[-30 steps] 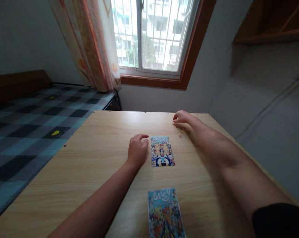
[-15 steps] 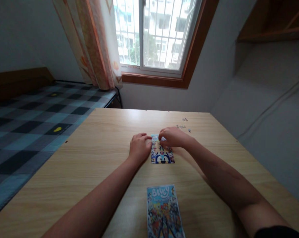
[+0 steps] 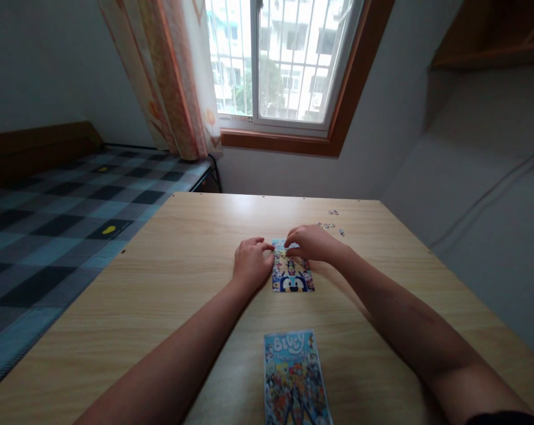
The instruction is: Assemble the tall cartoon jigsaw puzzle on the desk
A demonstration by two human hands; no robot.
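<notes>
A partly covered jigsaw puzzle (image 3: 293, 284) lies flat on the table, a blue cartoon dog's face at its near edge. My left hand (image 3: 252, 262) rests on the wood with fingers loosely spread, their tips touching the puzzle's left edge. Over the upper part of the puzzle, my right hand (image 3: 310, 242) bends its thumb and index finger into a pinch. A small yellowish puzzle piece (image 3: 283, 254) shows at those fingertips; the fingers hide part of it. Beyond the right hand lie several loose puzzle pieces (image 3: 329, 225).
A Bluey puzzle box (image 3: 296, 378) lies on the wooden table (image 3: 182, 307) at the near side, between my forearms. More loose pieces (image 3: 333, 212) sit near the far edge. Left of the table is a bed with a checked cover (image 3: 72, 242). A window (image 3: 289, 65) is beyond.
My right fingers have shifted slightly on the upper puzzle, and the yellowish piece shows more clearly at their tips. My left hand stays at the puzzle's left edge. The view has shifted slightly.
</notes>
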